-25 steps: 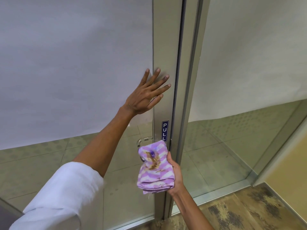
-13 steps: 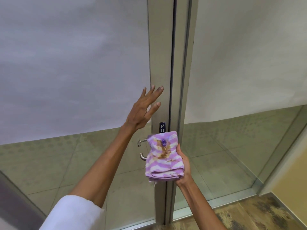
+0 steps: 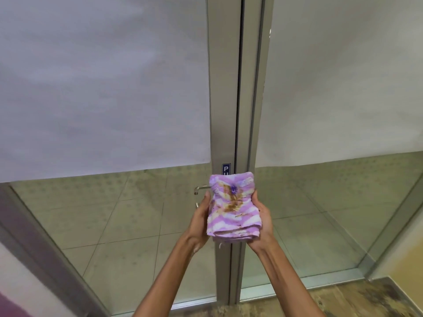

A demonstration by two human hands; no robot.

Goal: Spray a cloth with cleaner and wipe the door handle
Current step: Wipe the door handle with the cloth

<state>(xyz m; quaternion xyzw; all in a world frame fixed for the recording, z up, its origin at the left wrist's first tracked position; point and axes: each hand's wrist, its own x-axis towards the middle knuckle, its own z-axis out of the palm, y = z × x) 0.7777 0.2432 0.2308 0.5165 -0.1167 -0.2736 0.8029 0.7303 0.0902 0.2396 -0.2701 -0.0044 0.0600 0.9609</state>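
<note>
A folded purple-and-white striped cloth [image 3: 233, 207] with brown stains is held in front of the door's metal stile. My left hand [image 3: 201, 221] grips its left side and my right hand [image 3: 263, 223] grips its right side. The silver lever door handle [image 3: 201, 188] sticks out to the left just behind the cloth, mostly hidden by the cloth and my left hand. No spray bottle is in view.
A glass door with a grey metal frame [image 3: 223, 99] fills the view, frosted on its upper half. A blue PULL sign [image 3: 226, 169] sits above the cloth. A fixed glass panel [image 3: 332, 213] stands to the right, above a patterned floor [image 3: 343, 300].
My left hand dropped from the door frame and took hold of the cloth's left side. The cloth now sits between both hands, slightly right of before.
</note>
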